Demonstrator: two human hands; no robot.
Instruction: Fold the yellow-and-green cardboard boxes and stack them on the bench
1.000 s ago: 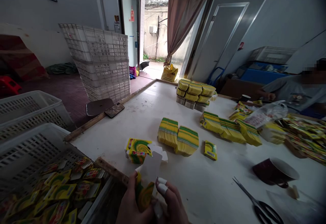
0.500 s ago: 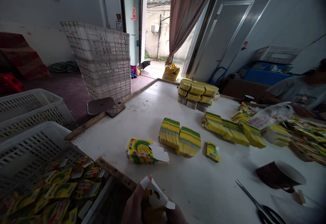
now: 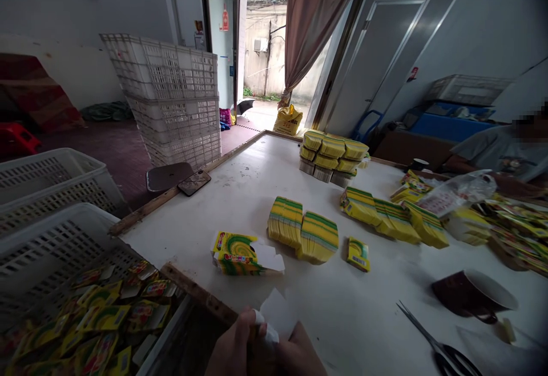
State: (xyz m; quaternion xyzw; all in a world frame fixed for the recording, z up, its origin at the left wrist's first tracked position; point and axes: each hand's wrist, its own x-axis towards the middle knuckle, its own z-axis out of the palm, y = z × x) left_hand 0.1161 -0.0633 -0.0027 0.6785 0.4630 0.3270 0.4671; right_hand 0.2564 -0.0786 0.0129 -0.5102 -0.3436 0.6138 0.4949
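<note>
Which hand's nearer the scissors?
Right. The right hand is left of the scissors in the picture; the left hand is farther off, beyond the right hand.

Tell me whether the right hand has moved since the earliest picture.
Yes: the right hand has drawn back, away from the open yellow box on the table.

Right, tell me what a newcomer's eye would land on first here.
Probably the two yellow-and-green bundles mid-table, with a taller yellow stack behind them on the white table. Next, perhaps, the tower of white crates left of the doorway. At bottom centre, the left hand and right hand hold a white-flapped carton.
</note>
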